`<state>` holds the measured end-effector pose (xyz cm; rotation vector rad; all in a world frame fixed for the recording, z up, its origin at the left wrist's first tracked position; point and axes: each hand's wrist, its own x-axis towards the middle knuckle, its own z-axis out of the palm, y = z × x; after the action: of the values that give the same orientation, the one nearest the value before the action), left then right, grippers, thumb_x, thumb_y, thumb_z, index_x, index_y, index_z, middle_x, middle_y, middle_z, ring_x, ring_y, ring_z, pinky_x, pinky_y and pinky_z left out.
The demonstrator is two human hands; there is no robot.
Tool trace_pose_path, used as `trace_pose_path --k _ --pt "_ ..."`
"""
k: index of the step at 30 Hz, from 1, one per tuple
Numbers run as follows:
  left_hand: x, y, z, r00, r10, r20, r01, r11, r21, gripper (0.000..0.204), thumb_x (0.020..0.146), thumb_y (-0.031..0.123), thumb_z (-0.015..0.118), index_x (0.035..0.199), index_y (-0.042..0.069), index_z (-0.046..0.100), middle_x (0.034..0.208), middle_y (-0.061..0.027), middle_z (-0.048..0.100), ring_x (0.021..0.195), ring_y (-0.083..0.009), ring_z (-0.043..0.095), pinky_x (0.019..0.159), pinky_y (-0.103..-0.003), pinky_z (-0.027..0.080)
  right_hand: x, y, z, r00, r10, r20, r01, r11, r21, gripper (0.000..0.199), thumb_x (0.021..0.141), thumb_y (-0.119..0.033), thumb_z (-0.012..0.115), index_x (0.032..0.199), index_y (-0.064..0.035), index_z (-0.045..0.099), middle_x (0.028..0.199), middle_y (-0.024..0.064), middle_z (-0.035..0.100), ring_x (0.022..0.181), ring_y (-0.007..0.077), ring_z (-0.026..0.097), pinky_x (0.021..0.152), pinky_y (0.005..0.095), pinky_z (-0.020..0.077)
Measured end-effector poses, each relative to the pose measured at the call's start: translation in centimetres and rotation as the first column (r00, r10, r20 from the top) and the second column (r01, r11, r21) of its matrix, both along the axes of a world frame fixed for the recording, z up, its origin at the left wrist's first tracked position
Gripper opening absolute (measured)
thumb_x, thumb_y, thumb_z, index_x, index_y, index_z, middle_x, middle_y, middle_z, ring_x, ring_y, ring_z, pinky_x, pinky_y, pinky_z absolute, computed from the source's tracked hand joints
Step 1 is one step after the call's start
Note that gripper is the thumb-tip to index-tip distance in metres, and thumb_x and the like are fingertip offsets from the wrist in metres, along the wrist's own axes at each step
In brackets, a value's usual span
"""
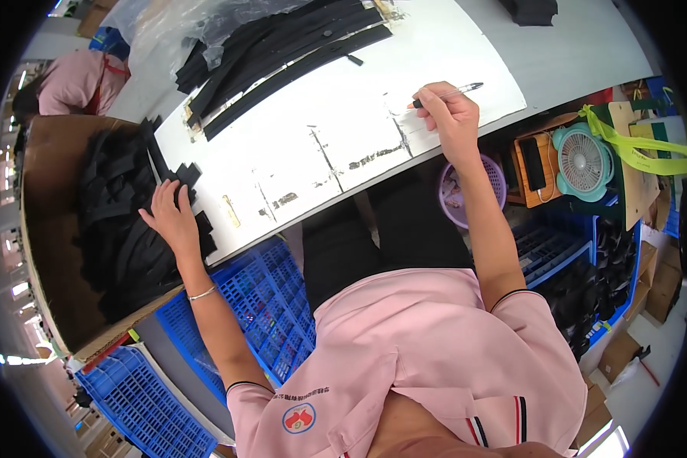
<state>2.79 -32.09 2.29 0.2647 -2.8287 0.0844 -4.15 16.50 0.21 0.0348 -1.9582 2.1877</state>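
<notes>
My right hand (452, 122) is closed on a pen (466, 88) with a clear barrel, held above the white board (282, 183) with its dark tip pointing left. At the left edge of the board, my left hand (171, 217) rests with fingers spread on black fabric strips (114, 179), which fill a cardboard box (49, 175). Whether the fingertips pinch any strip is not visible. Long black strips (290, 65) lie side by side across the far part of the board. Dark marks (326, 156) and smudges run along its near part.
Clear plastic sheeting (172, 34) covers the far left. Right of me are a purple basket (502, 183), a phone (532, 163) and a green fan (585, 153). Blue crates (259, 305) stand below the table. Another person (76, 80) bends over at far left.
</notes>
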Motion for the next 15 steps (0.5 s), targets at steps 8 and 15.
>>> trace_pose_path --k 8,15 --pt "1.5 -1.3 2.1 0.981 -0.161 0.104 0.157 0.987 0.045 0.037 0.098 0.028 0.069 0.132 0.012 0.068 0.144 -0.0071 0.063 0.144 -0.0258 0.048 0.127 -0.05 0.017 0.0 0.2 0.2 1.0 0.01 0.026 -0.01 0.999 0.032 0.015 0.1 -0.012 0.067 0.099 0.0007 0.074 0.087 0.006 0.073 0.065 0.0046 0.056 0.056 0.0184 0.0424" --pt "-0.7 4.8 1.5 0.939 -0.263 -0.221 0.297 0.945 0.135 0.017 0.098 0.015 0.069 0.113 0.008 0.075 0.12 -0.0051 0.075 0.119 -0.0216 0.068 0.122 -0.047 0.03 -0.1 0.1 0.3 1.0 -0.002 -0.01 0.002 0.999 0.044 0.014 0.099 -0.013 0.067 0.101 -0.0014 0.076 0.075 0.0014 0.068 0.059 0.0036 0.051 0.054 0.0199 0.0404"
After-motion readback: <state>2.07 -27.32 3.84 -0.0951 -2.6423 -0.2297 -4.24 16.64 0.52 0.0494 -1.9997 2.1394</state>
